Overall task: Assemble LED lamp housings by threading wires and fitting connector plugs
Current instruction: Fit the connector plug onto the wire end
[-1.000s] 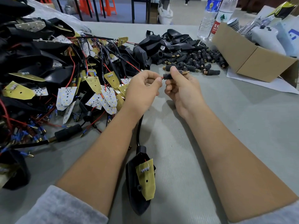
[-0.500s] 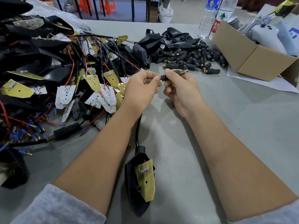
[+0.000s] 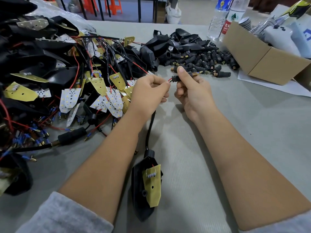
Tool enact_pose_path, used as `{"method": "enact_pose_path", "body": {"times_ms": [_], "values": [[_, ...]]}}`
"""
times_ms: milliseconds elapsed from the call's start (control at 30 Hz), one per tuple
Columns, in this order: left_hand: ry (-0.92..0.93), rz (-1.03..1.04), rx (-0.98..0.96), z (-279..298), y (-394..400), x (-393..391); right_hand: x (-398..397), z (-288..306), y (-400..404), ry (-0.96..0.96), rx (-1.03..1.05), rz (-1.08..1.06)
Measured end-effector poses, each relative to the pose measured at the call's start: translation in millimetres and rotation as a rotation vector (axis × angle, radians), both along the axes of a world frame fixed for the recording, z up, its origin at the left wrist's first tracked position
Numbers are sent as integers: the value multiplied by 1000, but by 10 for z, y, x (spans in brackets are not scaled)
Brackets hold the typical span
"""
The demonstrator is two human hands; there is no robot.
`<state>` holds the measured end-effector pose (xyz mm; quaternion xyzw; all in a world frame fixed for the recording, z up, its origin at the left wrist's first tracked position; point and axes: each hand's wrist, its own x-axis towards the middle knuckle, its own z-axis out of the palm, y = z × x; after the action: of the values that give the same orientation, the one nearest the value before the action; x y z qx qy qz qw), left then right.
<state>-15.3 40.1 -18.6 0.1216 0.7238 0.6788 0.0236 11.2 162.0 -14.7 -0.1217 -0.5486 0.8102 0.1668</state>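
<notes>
My right hand [image 3: 193, 93] pinches a black connector plug [image 3: 190, 75] with a brass threaded tip pointing right. My left hand [image 3: 149, 95] pinches the red and black wires [image 3: 170, 80] that run into the plug's left end. A black cable [image 3: 150, 126] drops from my left hand down to a black lamp housing [image 3: 143, 190] lying on the grey table near me, with a yellow circuit board [image 3: 152, 185] lying in it.
A heap of black housings, LED boards and wires [image 3: 67, 78] fills the left side. Loose black plugs and housings [image 3: 193, 54] lie behind my hands. A cardboard box [image 3: 262, 58] and two water bottles [image 3: 223, 17] stand at the back right.
My hands have drawn slightly apart, so a short stretch of red and black wire now shows between them. The plug sits a little further right in my right hand.
</notes>
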Motion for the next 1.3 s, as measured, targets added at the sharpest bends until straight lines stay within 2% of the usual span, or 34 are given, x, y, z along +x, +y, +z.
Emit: {"method": "enact_pose_path", "body": {"times_ms": [400, 700, 967, 1067, 1300], "values": [[241, 11, -147, -14, -6, 10, -20, -13, -24, 7, 39, 9], [420, -6, -225, -31, 56, 43, -6, 11, -26, -5, -58, -44], [426, -21, -167, 15, 39, 62, 8, 57, 11, -45, -13, -25], [340, -56, -91, 32, 53, 62, 10, 63, 11, -31, -14, -2], [94, 28, 20, -5, -48, -67, 6, 59, 22, 60, -101, 93]]}}
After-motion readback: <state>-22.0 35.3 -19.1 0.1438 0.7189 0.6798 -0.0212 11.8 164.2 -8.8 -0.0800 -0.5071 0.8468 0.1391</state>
